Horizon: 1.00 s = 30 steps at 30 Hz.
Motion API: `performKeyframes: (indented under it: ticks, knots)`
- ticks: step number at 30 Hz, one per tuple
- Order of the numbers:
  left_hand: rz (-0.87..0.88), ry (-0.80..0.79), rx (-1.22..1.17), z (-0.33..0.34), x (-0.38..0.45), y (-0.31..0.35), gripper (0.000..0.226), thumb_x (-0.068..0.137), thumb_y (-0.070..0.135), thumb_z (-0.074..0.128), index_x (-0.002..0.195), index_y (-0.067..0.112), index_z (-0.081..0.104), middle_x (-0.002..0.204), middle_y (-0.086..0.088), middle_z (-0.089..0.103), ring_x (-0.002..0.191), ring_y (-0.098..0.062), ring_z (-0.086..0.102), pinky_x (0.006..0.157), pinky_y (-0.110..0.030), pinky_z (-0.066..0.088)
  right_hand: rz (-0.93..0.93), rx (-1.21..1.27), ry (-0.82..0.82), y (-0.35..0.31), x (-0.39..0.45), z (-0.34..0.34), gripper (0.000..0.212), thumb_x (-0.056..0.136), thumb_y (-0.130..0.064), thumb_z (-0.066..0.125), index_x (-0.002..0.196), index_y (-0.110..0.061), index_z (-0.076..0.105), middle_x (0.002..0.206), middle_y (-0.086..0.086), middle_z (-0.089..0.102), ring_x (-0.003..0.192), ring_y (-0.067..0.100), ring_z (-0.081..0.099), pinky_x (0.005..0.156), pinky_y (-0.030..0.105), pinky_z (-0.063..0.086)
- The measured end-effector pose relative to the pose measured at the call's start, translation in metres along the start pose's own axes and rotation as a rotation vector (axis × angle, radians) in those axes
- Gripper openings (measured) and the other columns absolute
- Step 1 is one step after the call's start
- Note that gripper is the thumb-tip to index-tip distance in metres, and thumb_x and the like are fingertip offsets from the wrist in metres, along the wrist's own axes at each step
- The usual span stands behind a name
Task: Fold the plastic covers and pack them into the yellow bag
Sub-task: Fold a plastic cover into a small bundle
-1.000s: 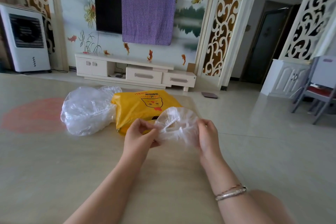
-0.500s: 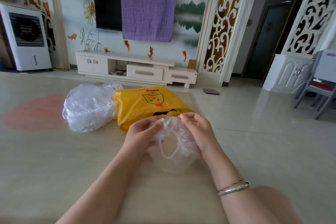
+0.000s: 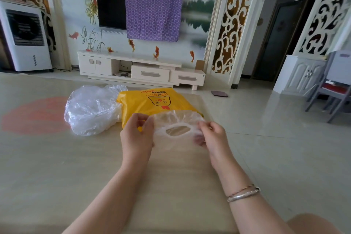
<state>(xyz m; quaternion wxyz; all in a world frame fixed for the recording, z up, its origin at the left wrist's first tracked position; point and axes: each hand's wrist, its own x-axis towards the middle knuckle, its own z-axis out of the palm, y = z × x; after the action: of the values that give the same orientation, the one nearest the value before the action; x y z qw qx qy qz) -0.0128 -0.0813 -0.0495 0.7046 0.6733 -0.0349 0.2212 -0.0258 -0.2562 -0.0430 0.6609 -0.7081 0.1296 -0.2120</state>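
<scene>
A clear round plastic cover (image 3: 176, 119) with an elastic rim is stretched between both hands, just above the table and in front of the yellow bag (image 3: 152, 100). My left hand (image 3: 137, 133) pinches its left edge. My right hand (image 3: 212, 135) pinches the right edge. The cover's elastic opening faces me as an oval hole. The yellow bag lies flat on the table with a cat face printed on it. A heap of several more clear plastic covers (image 3: 91, 108) sits to the left of the bag, touching it.
The beige table (image 3: 57, 167) ends just right of my right hand, with tiled floor beyond. A TV stand (image 3: 140, 70) stands against the far wall, a white air cooler (image 3: 24, 36) at far left, a grey chair (image 3: 332, 89) at right.
Half a second ago the hands were close together with the cover bunched and hanging. Now they have moved apart and stretched the cover out wide.
</scene>
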Motion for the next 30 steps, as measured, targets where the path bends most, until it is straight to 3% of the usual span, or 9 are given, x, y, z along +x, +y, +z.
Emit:
performKeyframes:
  ticks: [4, 7, 9, 14, 18, 21, 24, 27, 30]
  knots:
    - [-0.027, 0.026, 0.145, -0.001, -0.002, 0.0, 0.014, 0.095, 0.022, 0.057, 0.084, 0.012, 0.054, 0.066, -0.009, 0.059, 0.032, -0.009, 0.045, 0.037, -0.02, 0.038, -0.036, -0.104, 0.076, 0.003, 0.004, -0.007, 0.037, 0.096, -0.02, 0.058, 0.061, -0.015, 0.047, 0.046, -0.004, 0.036, 0.044, 0.015, 0.034, 0.043, 0.024, 0.031]
    - [-0.094, -0.012, 0.248, -0.003, -0.001, -0.004, 0.013, 0.094, 0.025, 0.055, 0.085, 0.016, 0.052, 0.058, -0.007, 0.06, 0.033, -0.006, 0.049, 0.044, -0.023, 0.04, -0.079, -0.237, 0.088, 0.005, 0.005, -0.008, 0.033, 0.093, -0.026, 0.062, 0.064, -0.014, 0.053, 0.049, -0.005, 0.04, 0.047, 0.014, 0.036, 0.051, 0.026, 0.031]
    - [-0.135, -0.049, 0.242, -0.001, -0.002, -0.003, 0.012, 0.093, 0.027, 0.056, 0.089, 0.016, 0.053, 0.063, -0.005, 0.062, 0.034, -0.007, 0.053, 0.047, -0.024, 0.042, -0.086, -0.292, 0.106, 0.006, 0.006, -0.01, 0.032, 0.093, -0.028, 0.061, 0.065, -0.014, 0.054, 0.049, -0.005, 0.041, 0.046, 0.013, 0.036, 0.048, 0.023, 0.029]
    - [-0.252, -0.142, 0.098, 0.003, -0.002, 0.005, 0.02, 0.087, 0.025, 0.064, 0.103, 0.017, 0.054, 0.082, 0.002, 0.064, 0.045, -0.009, 0.063, 0.036, -0.016, 0.039, -0.065, -0.419, 0.148, 0.007, 0.009, -0.015, 0.032, 0.092, -0.028, 0.061, 0.063, -0.015, 0.054, 0.056, -0.003, 0.051, 0.058, 0.017, 0.048, 0.05, 0.026, 0.033]
    - [-0.139, -0.109, 0.305, -0.001, -0.003, -0.006, 0.024, 0.085, 0.016, 0.064, 0.107, 0.016, 0.053, 0.074, 0.003, 0.063, 0.057, -0.013, 0.06, 0.052, -0.024, 0.046, -0.043, -0.674, 0.116, 0.011, 0.01, -0.023, 0.032, 0.092, -0.037, 0.058, 0.07, -0.014, 0.056, 0.062, -0.003, 0.054, 0.064, 0.02, 0.051, 0.053, 0.028, 0.033]
    - [-0.045, -0.119, 0.563, -0.002, -0.003, -0.008, 0.027, 0.085, 0.025, 0.062, 0.109, 0.023, 0.049, 0.103, 0.008, 0.06, 0.088, -0.022, 0.058, 0.07, -0.032, 0.045, -0.063, -0.93, 0.056, 0.009, 0.009, -0.028, 0.032, 0.093, -0.044, 0.055, 0.075, -0.018, 0.054, 0.067, -0.006, 0.054, 0.065, 0.018, 0.052, 0.052, 0.026, 0.032]
    - [0.077, -0.118, 0.66, 0.0, -0.002, -0.007, 0.04, 0.082, 0.026, 0.065, 0.118, 0.023, 0.049, 0.123, 0.008, 0.047, 0.116, -0.023, 0.04, 0.087, -0.031, 0.038, -0.059, -0.981, -0.038, 0.005, 0.014, -0.031, 0.04, 0.093, -0.053, 0.049, 0.08, -0.015, 0.051, 0.067, -0.002, 0.057, 0.06, 0.017, 0.053, 0.054, 0.027, 0.039]
    - [0.287, -0.199, 0.566, 0.004, -0.005, -0.006, 0.034, 0.079, 0.018, 0.07, 0.11, 0.025, 0.059, 0.117, 0.01, 0.051, 0.113, -0.018, 0.037, 0.092, -0.026, 0.031, -0.044, -1.086, -0.13, -0.005, 0.014, -0.038, 0.051, 0.094, -0.06, 0.04, 0.103, -0.011, 0.05, 0.08, 0.006, 0.066, 0.063, 0.019, 0.059, 0.054, 0.029, 0.04]
    - [0.474, -0.435, 0.629, 0.008, -0.01, -0.01, 0.019, 0.085, 0.024, 0.068, 0.104, 0.027, 0.069, 0.115, 0.014, 0.06, 0.11, -0.011, 0.043, 0.094, -0.024, 0.034, -0.269, -1.243, -0.154, -0.008, 0.013, -0.045, 0.041, 0.096, -0.052, 0.044, 0.115, -0.015, 0.043, 0.113, 0.004, 0.056, 0.091, 0.021, 0.055, 0.063, 0.031, 0.04]
